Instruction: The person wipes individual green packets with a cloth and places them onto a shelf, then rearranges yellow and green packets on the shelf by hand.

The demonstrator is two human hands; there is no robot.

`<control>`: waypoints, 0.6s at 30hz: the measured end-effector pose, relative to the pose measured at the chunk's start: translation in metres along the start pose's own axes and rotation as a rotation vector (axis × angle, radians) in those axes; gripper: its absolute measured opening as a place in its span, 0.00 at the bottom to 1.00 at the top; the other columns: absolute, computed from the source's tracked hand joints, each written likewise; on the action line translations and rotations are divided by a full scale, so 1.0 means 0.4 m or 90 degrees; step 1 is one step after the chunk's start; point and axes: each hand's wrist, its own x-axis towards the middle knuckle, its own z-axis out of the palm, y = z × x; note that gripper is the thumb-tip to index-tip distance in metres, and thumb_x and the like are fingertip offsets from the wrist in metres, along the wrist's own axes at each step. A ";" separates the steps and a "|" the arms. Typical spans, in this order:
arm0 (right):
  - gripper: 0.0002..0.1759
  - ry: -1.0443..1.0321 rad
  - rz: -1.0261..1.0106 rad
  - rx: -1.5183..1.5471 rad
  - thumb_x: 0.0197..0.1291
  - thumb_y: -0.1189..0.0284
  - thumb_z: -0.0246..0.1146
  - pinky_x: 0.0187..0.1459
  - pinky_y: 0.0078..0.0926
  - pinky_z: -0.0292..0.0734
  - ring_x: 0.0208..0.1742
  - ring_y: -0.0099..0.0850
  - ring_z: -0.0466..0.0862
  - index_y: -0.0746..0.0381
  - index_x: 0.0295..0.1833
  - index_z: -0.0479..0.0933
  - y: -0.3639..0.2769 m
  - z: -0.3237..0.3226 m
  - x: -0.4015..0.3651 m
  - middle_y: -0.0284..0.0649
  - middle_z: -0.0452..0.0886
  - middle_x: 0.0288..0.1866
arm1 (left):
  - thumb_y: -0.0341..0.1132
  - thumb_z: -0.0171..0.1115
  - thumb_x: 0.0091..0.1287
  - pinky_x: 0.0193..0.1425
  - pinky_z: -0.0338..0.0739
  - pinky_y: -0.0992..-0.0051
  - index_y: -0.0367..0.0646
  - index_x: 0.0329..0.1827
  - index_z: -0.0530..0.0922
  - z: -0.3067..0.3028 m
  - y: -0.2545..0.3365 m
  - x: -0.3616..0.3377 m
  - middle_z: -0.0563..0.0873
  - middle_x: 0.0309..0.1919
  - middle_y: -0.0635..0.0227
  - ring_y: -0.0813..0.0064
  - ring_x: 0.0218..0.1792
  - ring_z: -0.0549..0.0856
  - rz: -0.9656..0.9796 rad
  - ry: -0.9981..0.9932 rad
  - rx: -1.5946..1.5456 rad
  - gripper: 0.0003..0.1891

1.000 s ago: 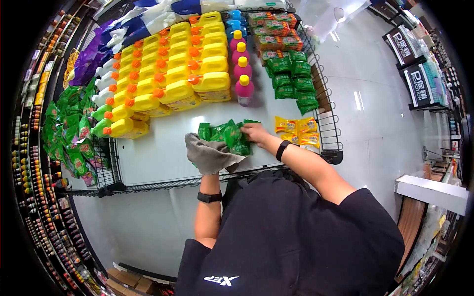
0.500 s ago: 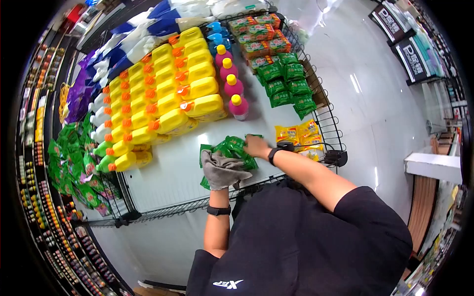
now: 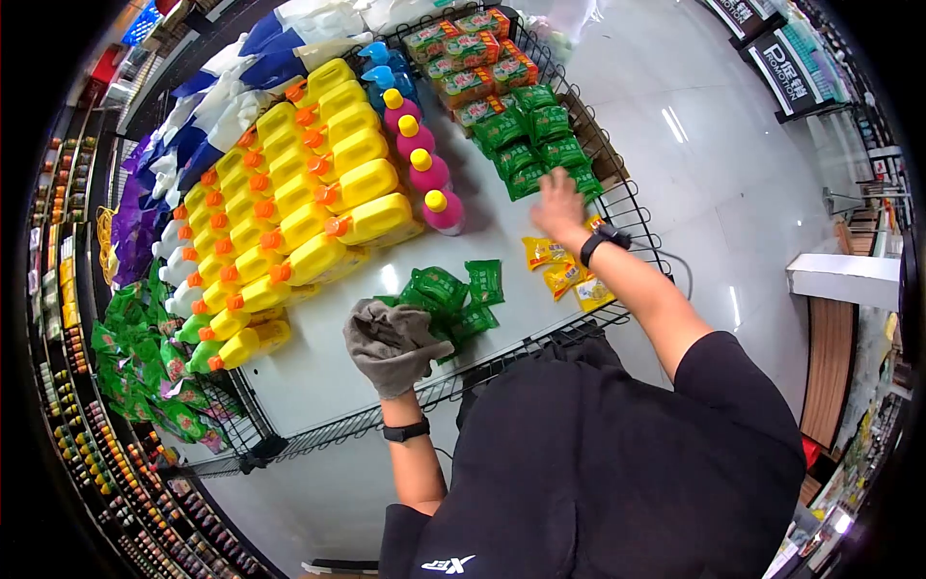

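A crumpled grey cloth (image 3: 391, 345) wraps over my left hand, hiding its fingers, at the table's near edge. Right behind it lies a loose pile of green packets (image 3: 434, 294), with a single green packet (image 3: 484, 281) to its right. My right hand (image 3: 559, 206) reaches over the front of the green packets (image 3: 533, 145) laid out in rows, fingers stretched and spread. Below that hand are yellow packets (image 3: 563, 278) near the right rim. Pink bottles with yellow caps (image 3: 429, 171) stand in a line left of the rows.
Yellow jugs with orange caps (image 3: 338, 207) fill the left half of the white table (image 3: 309, 376). Orange-green boxes (image 3: 473, 72) are stacked at the back. A black wire rim (image 3: 632, 207) borders the table. Green bags (image 3: 145, 347) hang at the left, beside shelves of small goods.
My right hand has left the loose green pile and moved up and right to the laid-out rows. My left hand and the cloth have shifted slightly left. The view has moved too.
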 end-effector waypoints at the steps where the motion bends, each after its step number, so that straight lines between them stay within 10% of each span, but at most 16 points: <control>1: 0.35 -0.034 0.075 -0.003 0.54 0.58 0.70 0.56 0.53 0.74 0.66 0.46 0.70 0.56 0.66 0.68 0.051 -0.025 0.030 0.45 0.60 0.71 | 0.21 0.89 0.25 0.53 0.87 0.60 0.38 0.53 0.67 -0.008 -0.024 -0.001 0.79 0.45 0.63 0.63 0.47 0.84 0.019 -0.010 -0.026 0.48; 12: 0.33 -0.054 0.245 0.289 0.49 0.54 0.72 0.56 0.47 0.77 0.57 0.49 0.79 0.60 0.56 0.72 0.149 -0.010 0.049 0.48 0.81 0.55 | 0.27 0.89 0.32 0.67 0.78 0.59 0.39 0.60 0.67 0.015 -0.057 -0.038 0.80 0.55 0.62 0.60 0.59 0.82 -0.010 -0.082 -0.053 0.49; 16: 0.30 -0.007 0.214 0.635 0.50 0.57 0.72 0.47 0.38 0.80 0.45 0.37 0.84 0.64 0.52 0.72 0.070 -0.045 -0.102 0.46 0.84 0.45 | 0.31 0.86 0.43 0.68 0.77 0.61 0.43 0.63 0.67 -0.011 -0.110 -0.071 0.80 0.57 0.63 0.61 0.61 0.80 -0.058 -0.143 0.196 0.44; 18: 0.26 -0.144 0.134 0.783 0.57 0.61 0.71 0.47 0.35 0.80 0.45 0.34 0.83 0.64 0.54 0.72 -0.034 -0.136 -0.229 0.45 0.82 0.45 | 0.32 0.69 0.66 0.64 0.78 0.60 0.44 0.67 0.72 0.023 -0.148 -0.091 0.82 0.53 0.62 0.60 0.55 0.83 0.092 -0.180 0.483 0.27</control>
